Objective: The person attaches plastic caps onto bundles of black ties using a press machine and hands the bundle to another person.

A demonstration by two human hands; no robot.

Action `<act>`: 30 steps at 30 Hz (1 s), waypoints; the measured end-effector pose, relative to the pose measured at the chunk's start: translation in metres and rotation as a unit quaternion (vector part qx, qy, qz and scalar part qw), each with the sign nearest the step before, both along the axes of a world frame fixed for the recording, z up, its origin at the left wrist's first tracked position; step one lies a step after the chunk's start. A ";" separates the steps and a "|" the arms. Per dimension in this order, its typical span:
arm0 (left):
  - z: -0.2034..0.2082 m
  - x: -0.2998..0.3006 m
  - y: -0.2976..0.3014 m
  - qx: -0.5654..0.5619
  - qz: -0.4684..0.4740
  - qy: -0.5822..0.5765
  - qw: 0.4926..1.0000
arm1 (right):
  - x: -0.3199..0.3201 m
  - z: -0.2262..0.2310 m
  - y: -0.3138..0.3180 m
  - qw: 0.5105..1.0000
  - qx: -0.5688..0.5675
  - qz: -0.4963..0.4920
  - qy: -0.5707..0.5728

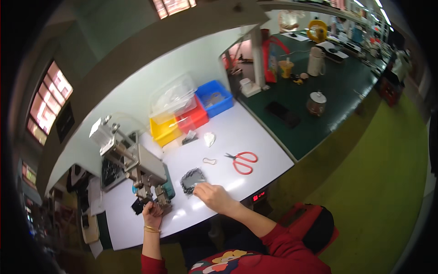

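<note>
My left hand (153,214) is at the front of a grey metal bench press (148,166), its fingers curled up against the clamp fixture (160,197). Whatever those fingers grip is too small or hidden to name. Just left of them is a small black piece (137,206). My right hand (212,197) has its fingertips pressed together at the near edge of a heap of small dark parts (188,186), which seems to lie on or in clear plastic. Anything between those fingertips is hidden.
Red-handled scissors (244,163) and a rubber band (210,161) lie on the white table (269,155). Yellow (165,131), red (196,119) and blue (214,101) bins stand at the back. A dark tray (112,171) sits behind the press. A green table (315,132) adjoins at right.
</note>
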State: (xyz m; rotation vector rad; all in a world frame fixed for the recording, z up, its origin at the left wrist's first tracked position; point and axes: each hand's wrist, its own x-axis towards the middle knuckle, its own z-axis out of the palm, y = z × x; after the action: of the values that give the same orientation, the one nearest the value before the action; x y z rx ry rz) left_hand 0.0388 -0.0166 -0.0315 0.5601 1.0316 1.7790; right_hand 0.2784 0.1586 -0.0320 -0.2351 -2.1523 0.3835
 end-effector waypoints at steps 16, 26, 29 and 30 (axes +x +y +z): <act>0.019 -0.013 0.021 -0.083 -0.110 -0.012 0.990 | -0.029 0.011 0.013 0.995 -0.094 -0.014 -0.044; 0.003 -0.032 0.013 -0.088 -0.128 0.029 0.987 | -0.053 0.017 0.003 0.965 -0.222 -0.131 -0.040; -0.002 -0.031 0.013 -0.080 -0.109 0.067 0.989 | -0.052 0.014 0.003 0.962 -0.239 -0.116 -0.058; -0.003 -0.032 0.013 -0.082 -0.111 0.089 0.986 | -0.051 0.013 0.003 0.961 -0.247 -0.111 -0.062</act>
State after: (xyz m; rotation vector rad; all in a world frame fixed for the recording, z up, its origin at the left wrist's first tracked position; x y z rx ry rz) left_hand 0.0064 -0.0038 -0.0341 0.7115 1.1778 1.4531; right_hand 0.2272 0.1617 -0.0191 -0.7939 -2.0910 0.7884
